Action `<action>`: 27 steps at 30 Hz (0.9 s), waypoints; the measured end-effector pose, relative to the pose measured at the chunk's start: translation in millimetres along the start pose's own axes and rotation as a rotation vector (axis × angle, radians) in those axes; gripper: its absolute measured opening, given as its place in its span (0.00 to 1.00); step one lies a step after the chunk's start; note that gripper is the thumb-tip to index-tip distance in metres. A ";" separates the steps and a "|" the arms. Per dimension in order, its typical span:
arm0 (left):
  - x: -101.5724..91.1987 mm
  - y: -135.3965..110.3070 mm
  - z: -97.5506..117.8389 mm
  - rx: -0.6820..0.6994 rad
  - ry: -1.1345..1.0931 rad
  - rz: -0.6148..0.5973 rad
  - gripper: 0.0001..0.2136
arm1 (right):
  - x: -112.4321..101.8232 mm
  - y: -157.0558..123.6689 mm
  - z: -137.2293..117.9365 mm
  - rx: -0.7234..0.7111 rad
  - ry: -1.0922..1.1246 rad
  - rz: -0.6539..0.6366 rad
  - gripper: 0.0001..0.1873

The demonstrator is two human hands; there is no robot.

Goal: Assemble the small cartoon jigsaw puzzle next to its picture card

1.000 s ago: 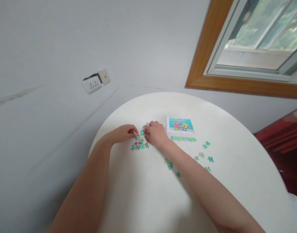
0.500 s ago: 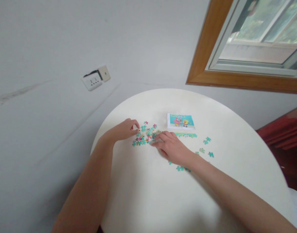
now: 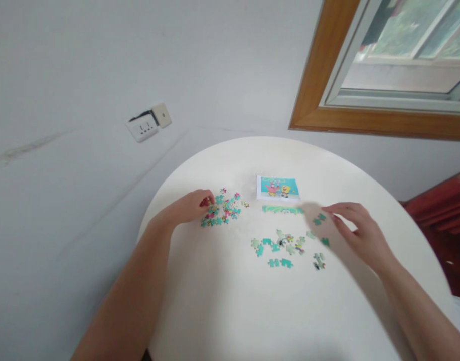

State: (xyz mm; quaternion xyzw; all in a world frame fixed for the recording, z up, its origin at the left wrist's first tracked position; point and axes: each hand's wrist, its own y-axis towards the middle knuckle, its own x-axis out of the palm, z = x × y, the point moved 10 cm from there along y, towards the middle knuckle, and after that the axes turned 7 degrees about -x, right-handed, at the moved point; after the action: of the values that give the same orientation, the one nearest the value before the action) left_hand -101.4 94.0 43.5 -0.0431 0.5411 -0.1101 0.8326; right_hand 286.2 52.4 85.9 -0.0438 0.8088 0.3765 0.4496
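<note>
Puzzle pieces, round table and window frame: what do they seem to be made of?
Puzzle pieces: probably printed cardboard, thin, flat, with colourful matte faces. Round table: smooth off-white top with a soft sheen, perhaps painted wood or laminate; unclear which. Window frame: brown, wood-like tone, likely wood or veneer.

Entry: one person, two upper limbs showing. Left hand (image 3: pixel 190 206): appearing bare, knuckles rounded, with a small reddish fleck sitting at the fingertips, too small to tell whether it is nail colour. Left forearm (image 3: pixel 139 286): running bare from the wrist to the lower frame edge and broadening toward the elbow. Right hand (image 3: pixel 359 233): appearing bare, its fingers (image 3: pixel 342 207) long and slender, their outlines smearing in motion blur. Right forearm (image 3: pixel 421 311): running bare to the lower right corner, its edges showing soft.
</note>
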 end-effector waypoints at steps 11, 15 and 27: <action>7.3 4.6 -5.5 0.009 -0.002 -0.028 0.18 | -26.8 -18.6 63.0 0.338 0.001 0.190 0.16; 1.3 4.6 -11.5 -0.006 -0.006 -0.007 0.19 | -25.8 -21.7 70.0 0.392 0.003 0.185 0.16; 2.4 3.7 -10.4 -0.012 -0.085 -0.016 0.14 | -17.5 -24.4 76.6 0.420 0.037 0.153 0.18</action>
State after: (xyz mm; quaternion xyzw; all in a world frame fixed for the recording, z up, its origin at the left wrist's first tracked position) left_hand -109.4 97.5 36.3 -0.0568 0.5054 -0.1116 0.8537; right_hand 359.8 80.0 61.3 0.1055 0.8784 0.2321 0.4042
